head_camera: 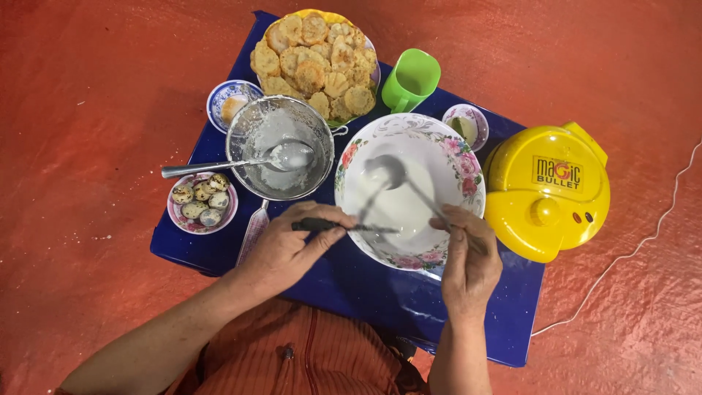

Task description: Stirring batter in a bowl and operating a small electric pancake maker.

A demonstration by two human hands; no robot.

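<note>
Large bowl (409, 192) at table (365, 285) centre; sieve (280, 157) holding a spoon (241, 162) to its left; egg dish (202, 202) further left; cake plate (316, 62) behind; cooker (547, 192) right.

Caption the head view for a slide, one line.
Left hand and right hand hold utensils over a floral bowl of white batter on a blue table.

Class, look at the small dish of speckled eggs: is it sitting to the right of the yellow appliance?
No: the dish of speckled eggs sits at the table's left edge, while the yellow appliance is at the far right.
</note>
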